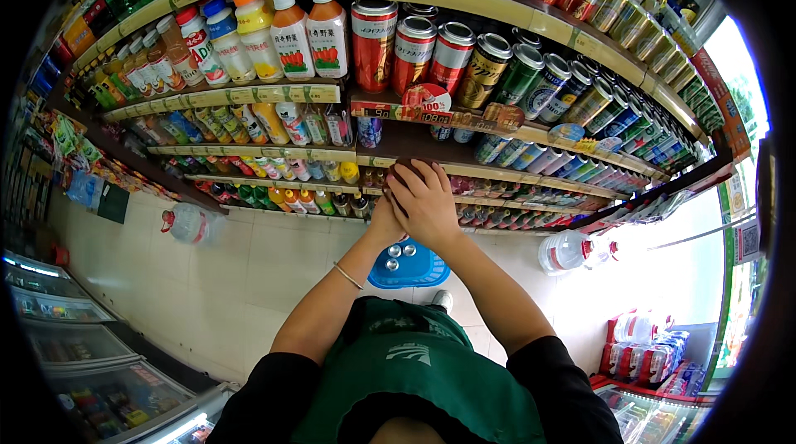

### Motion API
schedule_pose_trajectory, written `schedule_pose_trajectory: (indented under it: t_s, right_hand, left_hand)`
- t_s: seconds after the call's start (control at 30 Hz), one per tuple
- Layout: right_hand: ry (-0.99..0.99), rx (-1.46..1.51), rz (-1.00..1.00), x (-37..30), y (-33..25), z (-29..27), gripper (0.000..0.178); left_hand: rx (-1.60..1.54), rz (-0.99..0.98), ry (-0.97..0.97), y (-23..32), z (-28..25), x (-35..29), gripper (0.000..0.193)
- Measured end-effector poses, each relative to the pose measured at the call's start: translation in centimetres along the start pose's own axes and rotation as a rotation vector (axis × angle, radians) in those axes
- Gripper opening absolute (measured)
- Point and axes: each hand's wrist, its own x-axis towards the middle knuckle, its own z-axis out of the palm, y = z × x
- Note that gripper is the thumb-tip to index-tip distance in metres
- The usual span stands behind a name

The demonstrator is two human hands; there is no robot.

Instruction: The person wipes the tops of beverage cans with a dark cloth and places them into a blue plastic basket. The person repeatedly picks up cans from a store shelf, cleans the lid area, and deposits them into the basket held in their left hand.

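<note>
Both my hands reach forward to the middle shelf (497, 169) of a drinks rack. My right hand (427, 202) lies on top with its fingers stretched toward the shelf edge, where something small and dark shows at the fingertips. My left hand (386, 220) is mostly hidden under the right; only its wrist side and a thin bracelet (348, 276) on the forearm show. What either hand holds is hidden. Below the hands, a blue basket (423, 271) with a few cans in it stands on the floor.
Tall cans (413, 50) fill the shelf above the hands and juice bottles (292, 33) stand to the left. Large water bottles lie on the floor at left (191, 223) and right (572, 251). A glass-topped freezer (91, 361) runs along the lower left.
</note>
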Motion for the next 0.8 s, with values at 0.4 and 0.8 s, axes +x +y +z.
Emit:
schedule_pose_trajectory:
  t_s: [0.4, 0.8]
  right_hand:
    - [-0.124, 0.468, 0.159, -0.3, 3.6, -2.8, 0.053]
    - [-0.28, 0.196, 0.233, -2.1, -0.7, -6.2, 0.05]
  left_hand:
    - [-0.394, -0.4, -0.036, 7.1, -3.3, 1.1, 0.084]
    - [-0.327, -0.406, -0.088, 5.5, -1.5, -2.4, 0.081]
